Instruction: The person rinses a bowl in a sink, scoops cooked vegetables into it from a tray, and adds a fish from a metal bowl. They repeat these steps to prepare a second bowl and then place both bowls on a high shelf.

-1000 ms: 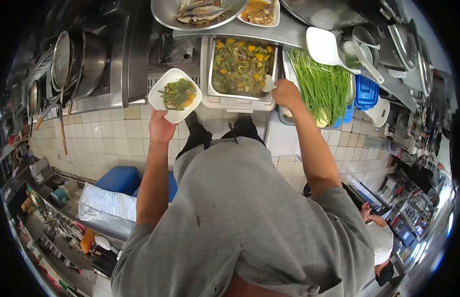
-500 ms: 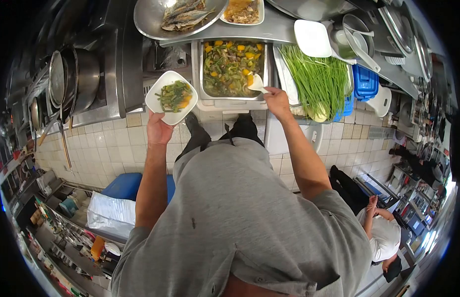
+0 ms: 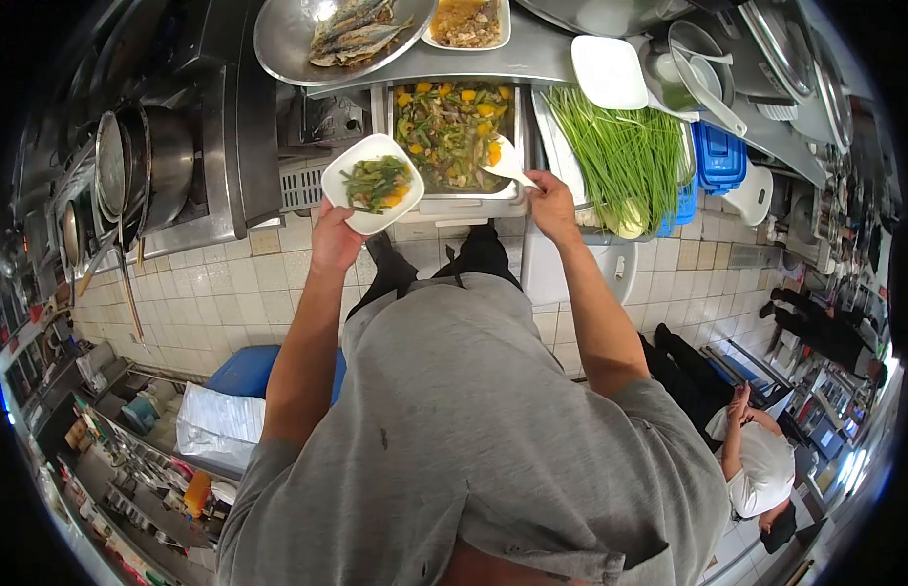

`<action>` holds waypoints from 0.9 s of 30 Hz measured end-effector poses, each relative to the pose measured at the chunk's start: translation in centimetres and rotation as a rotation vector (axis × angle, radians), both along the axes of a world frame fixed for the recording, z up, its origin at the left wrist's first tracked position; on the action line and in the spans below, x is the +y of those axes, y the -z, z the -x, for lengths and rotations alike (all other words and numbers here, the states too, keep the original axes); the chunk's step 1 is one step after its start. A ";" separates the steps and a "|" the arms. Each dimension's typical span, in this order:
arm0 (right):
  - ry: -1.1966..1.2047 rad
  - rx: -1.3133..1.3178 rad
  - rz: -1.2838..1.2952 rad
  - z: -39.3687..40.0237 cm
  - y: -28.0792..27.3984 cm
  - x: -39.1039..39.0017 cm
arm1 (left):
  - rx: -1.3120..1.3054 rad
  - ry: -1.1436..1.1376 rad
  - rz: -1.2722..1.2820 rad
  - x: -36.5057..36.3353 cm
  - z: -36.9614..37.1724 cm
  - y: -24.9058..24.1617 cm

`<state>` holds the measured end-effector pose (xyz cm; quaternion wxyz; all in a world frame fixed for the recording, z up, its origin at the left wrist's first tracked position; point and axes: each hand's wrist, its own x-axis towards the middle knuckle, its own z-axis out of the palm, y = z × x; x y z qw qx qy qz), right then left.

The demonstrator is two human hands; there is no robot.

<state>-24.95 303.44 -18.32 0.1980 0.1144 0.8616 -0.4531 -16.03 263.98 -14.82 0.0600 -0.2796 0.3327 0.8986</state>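
Observation:
My left hand [image 3: 337, 237] is closed on the lower left edge of a white square bowl [image 3: 408, 205] that holds green vegetables and orange pieces. The bowl overlaps the lower left corner of a metal tray [image 3: 518, 122] filled with mixed vegetables. Pinched in my right hand [image 3: 552, 207] is the handle of a white serving spoon [image 3: 509, 161]. Its head is over the tray's right side, with orange and green pieces on it.
Fish lie in a metal bowl [image 3: 278, 44] at the top, beside a dish of food [image 3: 470, 24]. Long green stalks [image 3: 620, 146], an empty white plate [image 3: 608, 73] and blue containers [image 3: 719, 161] are on the right. Two people [image 3: 761, 464] are at the right, one farther back.
My left hand has moved right with the bowl, which now overlaps the tray's corner. The spoon in my right hand is turned more, its head holding food.

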 end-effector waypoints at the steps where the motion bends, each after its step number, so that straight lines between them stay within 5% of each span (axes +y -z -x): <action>1: -0.006 0.002 0.040 0.1 -0.4 0.3 | 0.005 0.044 -0.002 0.6 0.3 0.2; 6: -0.085 0.068 0.206 0.9 -6.3 -1.7 | -0.031 0.138 -0.044 3.6 2.4 1.5; 10: -0.354 0.284 -0.026 0.8 -10.7 -5.2 | -0.020 0.164 -0.054 6.2 3.8 1.2; 12: -0.539 0.591 -0.429 1.1 -13.3 -6.4 | -0.008 0.169 -0.065 6.6 4.1 1.0; 16: -0.425 0.643 -0.406 2.1 -14.6 -5.8 | -0.009 0.160 -0.101 6.1 3.8 1.2; 20: -0.275 0.492 -0.475 4.0 -11.2 -3.6 | -0.011 0.099 -0.085 4.5 3.0 1.3; 27: -0.350 0.384 -0.648 5.9 -3.5 -4.1 | 0.031 0.032 -0.071 0.3 -0.2 0.2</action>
